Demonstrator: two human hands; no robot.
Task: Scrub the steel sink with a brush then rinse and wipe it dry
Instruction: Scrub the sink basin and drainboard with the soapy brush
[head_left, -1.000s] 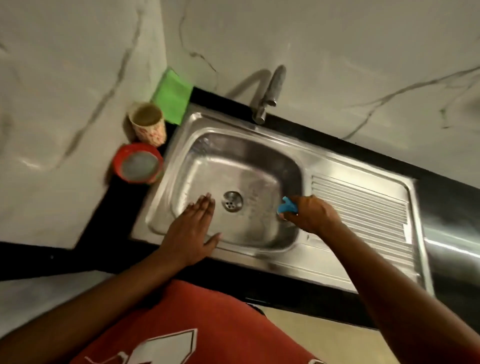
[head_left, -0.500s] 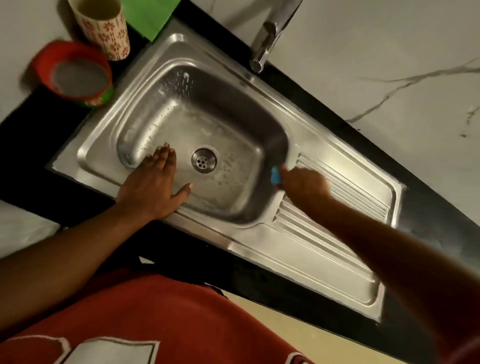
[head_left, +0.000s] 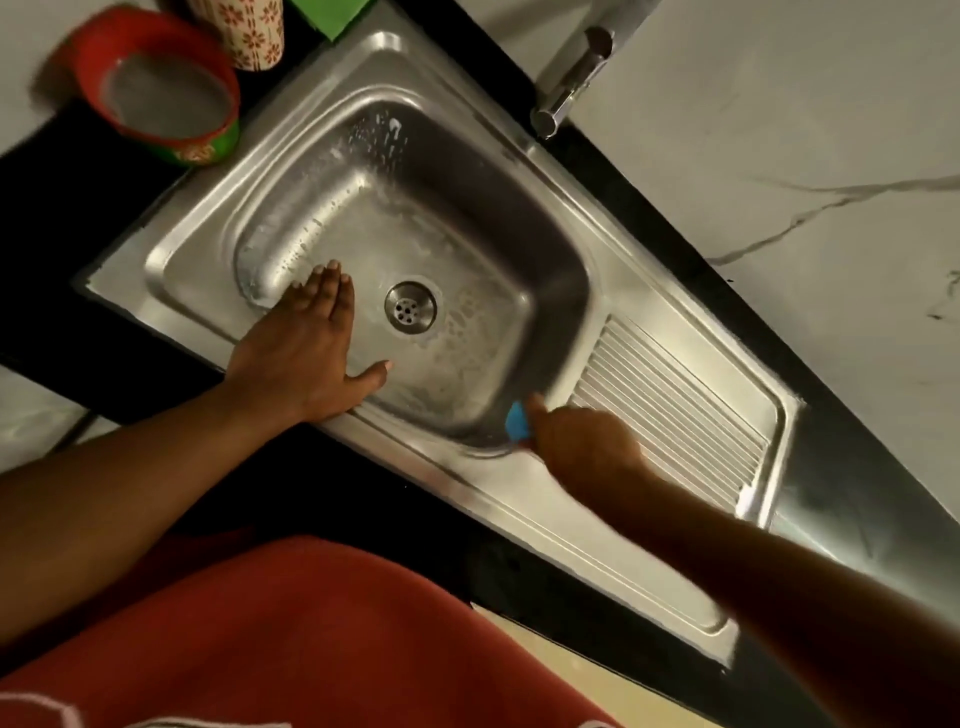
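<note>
The steel sink fills the middle of the head view, its basin streaked with soapy foam around the round drain. My left hand lies flat with straight fingers over the basin's near left edge, fingertips reaching into the bowl. My right hand grips a small blue brush at the basin's near right corner, beside the ribbed drainboard. Most of the brush is hidden under my fingers.
A steel tap stands on the black counter behind the sink. A red bowl, a patterned cup and a green cloth sit at the far left. A white marble wall runs behind.
My right hand with the brush has slid along the basin's right wall toward its near corner. The left hand stays flat on the near edge. The camera has moved closer and tilted.
</note>
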